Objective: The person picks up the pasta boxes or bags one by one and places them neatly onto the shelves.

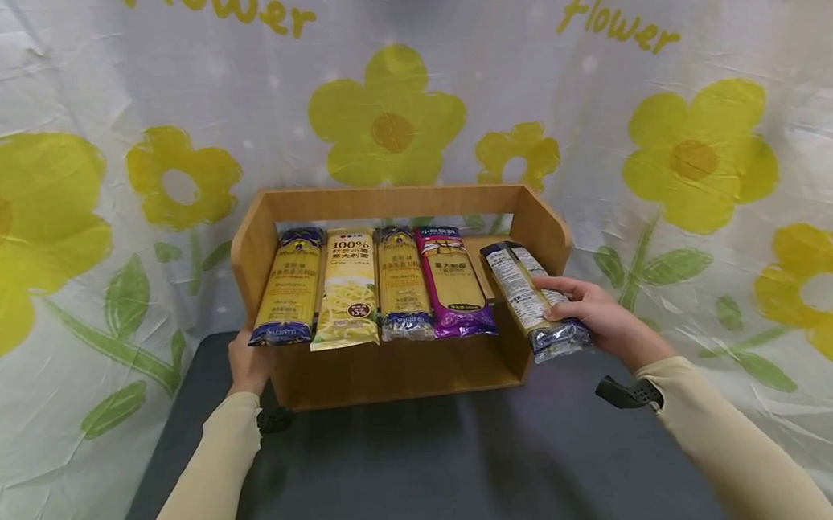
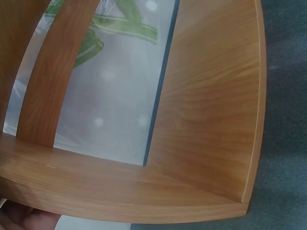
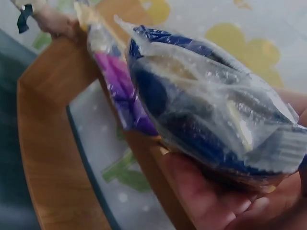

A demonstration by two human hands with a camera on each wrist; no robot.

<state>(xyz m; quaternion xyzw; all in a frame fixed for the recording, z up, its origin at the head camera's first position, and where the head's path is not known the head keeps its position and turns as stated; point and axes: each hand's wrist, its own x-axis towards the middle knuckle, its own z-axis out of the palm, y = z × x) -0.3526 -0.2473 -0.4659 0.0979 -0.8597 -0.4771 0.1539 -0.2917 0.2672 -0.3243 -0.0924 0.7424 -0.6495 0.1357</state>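
Note:
My right hand (image 1: pixel 594 316) grips a spaghetti packet (image 1: pixel 523 289) with a printed label side up, thumb and fingers around its lower half. That packet lies tilted at the right end of the upper level of a wooden shelf (image 1: pixel 403 386). In the right wrist view, its crinkled clear and blue end (image 3: pixel 206 105) fills the middle. My left hand (image 1: pixel 247 367) holds the shelf's left side panel; its curled fingers (image 2: pixel 29 218) show at the panel's outer edge, partly hidden.
Left of the held packet lie a purple-ended pasta packet (image 1: pixel 457 281), a blue-and-gold spaghetti packet (image 1: pixel 402 281), a pale yellow pasta packet (image 1: pixel 346 289) and another blue-and-gold packet (image 1: pixel 289 285). The shelf stands on a dark table (image 1: pixel 402 470) before a flowered curtain (image 1: pixel 390 93).

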